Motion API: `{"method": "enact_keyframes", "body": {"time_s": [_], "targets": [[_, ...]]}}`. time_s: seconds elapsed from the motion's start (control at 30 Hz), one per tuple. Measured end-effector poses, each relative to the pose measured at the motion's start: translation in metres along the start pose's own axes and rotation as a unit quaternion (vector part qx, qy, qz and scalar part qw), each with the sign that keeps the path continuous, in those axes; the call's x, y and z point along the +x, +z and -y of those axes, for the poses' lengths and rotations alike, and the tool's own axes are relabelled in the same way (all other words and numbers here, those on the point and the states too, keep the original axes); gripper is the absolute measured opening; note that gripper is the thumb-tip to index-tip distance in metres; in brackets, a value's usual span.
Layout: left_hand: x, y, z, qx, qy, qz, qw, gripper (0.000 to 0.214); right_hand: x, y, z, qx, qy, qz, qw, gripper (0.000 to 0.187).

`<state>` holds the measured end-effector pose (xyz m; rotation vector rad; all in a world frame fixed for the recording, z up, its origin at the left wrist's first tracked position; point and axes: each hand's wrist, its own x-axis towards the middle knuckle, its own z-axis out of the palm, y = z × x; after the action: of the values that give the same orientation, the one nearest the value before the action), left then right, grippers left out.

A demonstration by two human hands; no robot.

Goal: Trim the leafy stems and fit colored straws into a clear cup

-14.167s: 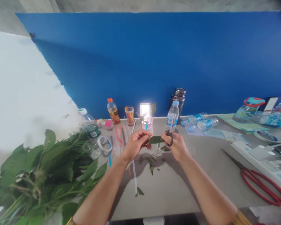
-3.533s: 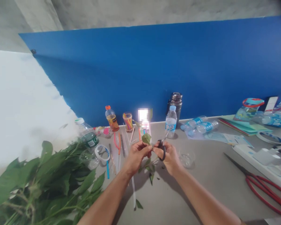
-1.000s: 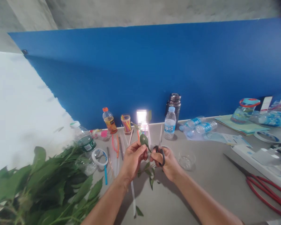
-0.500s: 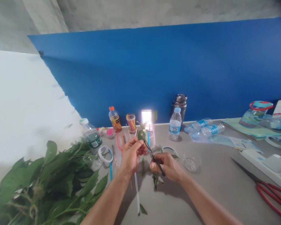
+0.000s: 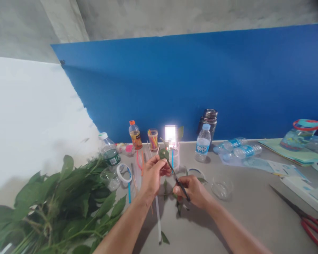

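Note:
My left hand (image 5: 153,174) is closed, fingertips pinching a small green leaf (image 5: 164,154) with a pale spot on it. My right hand (image 5: 192,190) grips a slim black tool (image 5: 182,189), whose thin tip slants up to the leaf's lower edge. Whether that tool is a knife or tweezers I cannot tell. Beneath the hands, leaf scraps (image 5: 178,208) lie on the grey table (image 5: 201,233). A white strip (image 5: 158,222) runs towards me, with a loose leaf (image 5: 164,237) at its end.
A leafy branch pile (image 5: 76,197) fills the left. Behind stand a juice bottle (image 5: 135,137), a cup of coloured sticks (image 5: 153,140), a water bottle (image 5: 202,144) and a dark flask (image 5: 210,118). Rightwards are a clear dish (image 5: 222,187) and red-handled scissors (image 5: 307,220). A tape roll (image 5: 124,173) sits left.
The view has turned slightly left, so everything appears shifted right. Both hands keep nearly the same pose, with the leaf and the black tool still held together.

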<state>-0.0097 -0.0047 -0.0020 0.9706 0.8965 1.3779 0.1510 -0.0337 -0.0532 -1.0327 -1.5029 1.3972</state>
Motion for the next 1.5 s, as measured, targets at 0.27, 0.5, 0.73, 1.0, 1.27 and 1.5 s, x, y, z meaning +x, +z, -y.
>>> {"method": "enact_keyframes", "body": {"time_s": [0.27, 0.5, 0.73, 1.0, 1.27, 1.5], "targets": [[-0.0025, 0.0005, -0.0048, 0.011, 0.003, -0.020, 1.000, 0.028, 0.0022, -0.0024, -0.0044, -0.062, 0.040, 0.008, 0.997, 0.060], [-0.0009, -0.0002, -0.0039, 0.020, 0.013, -0.020, 1.000, 0.025, 0.0024, -0.0030, -0.0018, -0.078, 0.049, 0.004, 0.996, 0.058], [-0.0027, 0.0026, -0.0066, 0.065, 0.056, -0.043, 0.995, 0.020, 0.0013, -0.0037, -0.0034, -0.083, 0.041, 0.010, 0.996, 0.053], [-0.0026, 0.0018, -0.0046, 0.042, 0.050, -0.040, 0.997, 0.021, 0.0028, -0.0023, -0.0077, -0.071, 0.050, -0.003, 0.996, 0.044], [-0.0026, 0.0007, -0.0038, 0.038, 0.050, -0.031, 0.998, 0.020, 0.0037, -0.0017, -0.0088, -0.057, 0.058, -0.007, 0.997, 0.043], [-0.0036, 0.0004, -0.0034, 0.033, 0.053, -0.022, 0.998, 0.021, 0.0032, -0.0012, -0.0076, -0.076, 0.056, -0.016, 0.995, 0.040]]}}
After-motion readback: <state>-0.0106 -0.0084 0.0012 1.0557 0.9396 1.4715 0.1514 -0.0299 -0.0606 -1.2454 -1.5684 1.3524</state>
